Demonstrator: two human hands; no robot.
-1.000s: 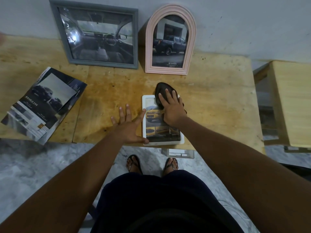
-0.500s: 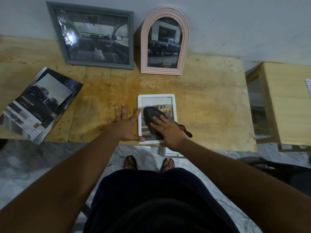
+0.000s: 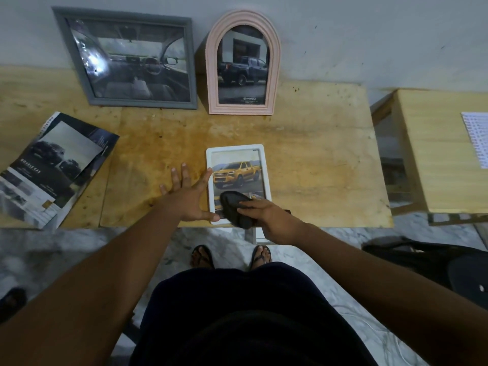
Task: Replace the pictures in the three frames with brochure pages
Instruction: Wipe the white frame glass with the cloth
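Note:
A small white frame [image 3: 235, 151] lies flat near the table's front edge, showing a yellow pickup truck page. My right hand [image 3: 266, 216] presses a dark cloth [image 3: 233, 208] onto the frame's lower part. My left hand [image 3: 187, 196] lies flat on the table with fingers spread, its thumb against the frame's left edge. A grey frame [image 3: 132, 58] with a car-interior page and an arched pink frame [image 3: 243, 63] with a dark pickup page lean on the wall. The brochure [image 3: 52, 167] lies open at the table's left.
The wooden table [image 3: 317, 159] ends just before my body; my sandalled feet show below it. A second wooden table [image 3: 435, 154] with a printed sheet [image 3: 476, 140] stands at right. A dark bag [image 3: 454, 265] lies on the floor at right.
My right hand has dragged the dark cloth from the top of the white frame down to its bottom, uncovering the yellow truck. My left hand has stayed beside the frame.

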